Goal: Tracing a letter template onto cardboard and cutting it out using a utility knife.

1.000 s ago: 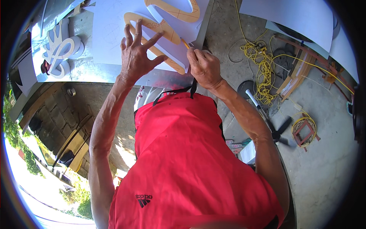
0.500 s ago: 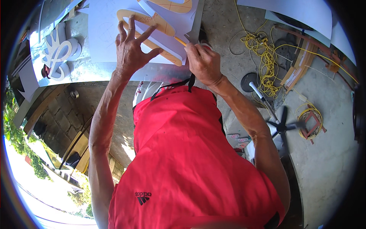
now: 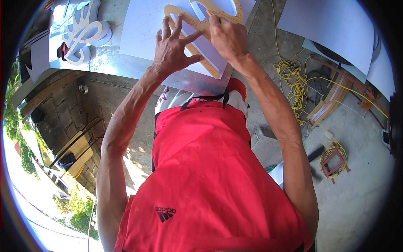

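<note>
A large curved letter-like cutout [image 3: 171, 9] with a tan face, white edges and thin pencilled or red lines lies on a white sheet [image 3: 140, 35]. My left hand [image 3: 174, 48] rests on it with the fingers spread and the thumb out toward its lower end. My right hand [image 3: 228, 40] is closed round a yellow pencil [image 3: 208, 13]. It is over the cutout's middle, just right of my left fingertips; where exactly the pencil's point touches is hard to make out.
White crown-like and looped cutouts [image 3: 86, 35] stand on the shiny metal tabletop [image 3: 110, 63] at left. A tangled yellow cord [image 3: 297, 88] and a cord wound on a reddish frame [image 3: 333, 161] lie on the concrete floor at right. Another white sheet [image 3: 331, 29] is at upper right.
My right hand has gone up and away with the pencil, from the cutout's lower edge to its middle. My left hand stays spread on the cutout. The whole view has shifted.
</note>
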### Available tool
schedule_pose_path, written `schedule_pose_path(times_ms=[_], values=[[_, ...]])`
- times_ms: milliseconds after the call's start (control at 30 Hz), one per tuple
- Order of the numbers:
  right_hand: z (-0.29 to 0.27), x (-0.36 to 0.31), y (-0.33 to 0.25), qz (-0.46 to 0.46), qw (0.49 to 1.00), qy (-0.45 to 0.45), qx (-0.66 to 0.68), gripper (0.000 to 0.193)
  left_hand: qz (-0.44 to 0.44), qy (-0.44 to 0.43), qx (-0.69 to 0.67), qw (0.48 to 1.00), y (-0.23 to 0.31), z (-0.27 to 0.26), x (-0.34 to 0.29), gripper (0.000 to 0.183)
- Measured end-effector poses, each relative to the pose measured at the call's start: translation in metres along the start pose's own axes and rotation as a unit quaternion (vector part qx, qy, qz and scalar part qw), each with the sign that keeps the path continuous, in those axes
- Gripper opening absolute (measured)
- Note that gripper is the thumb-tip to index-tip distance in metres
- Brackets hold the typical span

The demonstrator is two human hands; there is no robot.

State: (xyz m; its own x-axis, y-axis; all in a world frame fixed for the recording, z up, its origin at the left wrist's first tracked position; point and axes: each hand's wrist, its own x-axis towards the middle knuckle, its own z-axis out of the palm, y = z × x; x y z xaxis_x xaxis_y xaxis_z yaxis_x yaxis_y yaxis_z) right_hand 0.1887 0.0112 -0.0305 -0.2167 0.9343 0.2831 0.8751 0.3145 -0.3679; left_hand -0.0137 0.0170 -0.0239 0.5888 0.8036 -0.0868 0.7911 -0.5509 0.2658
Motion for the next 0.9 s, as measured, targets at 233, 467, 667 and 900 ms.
schedule_pose_path(times_ms=[233, 467, 667, 900], values=[[0.02, 0.035, -0.012, -0.012, 0.997, -0.05, -0.058, 0.025, -0.013, 0.001, -0.016, 1.0, -0.002, 0.0, -0.004, 0.068], [0.027, 0.036, -0.013, 0.018, 0.996, -0.067, -0.055, 0.024, -0.023, -0.012, -0.031, 0.999, -0.001, -0.001, -0.004, 0.068], [0.027, 0.035, -0.014, 0.025, 0.997, -0.055, -0.039, 0.024, -0.014, -0.029, -0.031, 0.999, -0.002, -0.001, -0.003, 0.073], [0.031, 0.032, -0.014, 0.04, 0.998, -0.029, -0.039, 0.021, -0.013, -0.016, -0.022, 1.0, 0.0, -0.004, -0.002, 0.071]])
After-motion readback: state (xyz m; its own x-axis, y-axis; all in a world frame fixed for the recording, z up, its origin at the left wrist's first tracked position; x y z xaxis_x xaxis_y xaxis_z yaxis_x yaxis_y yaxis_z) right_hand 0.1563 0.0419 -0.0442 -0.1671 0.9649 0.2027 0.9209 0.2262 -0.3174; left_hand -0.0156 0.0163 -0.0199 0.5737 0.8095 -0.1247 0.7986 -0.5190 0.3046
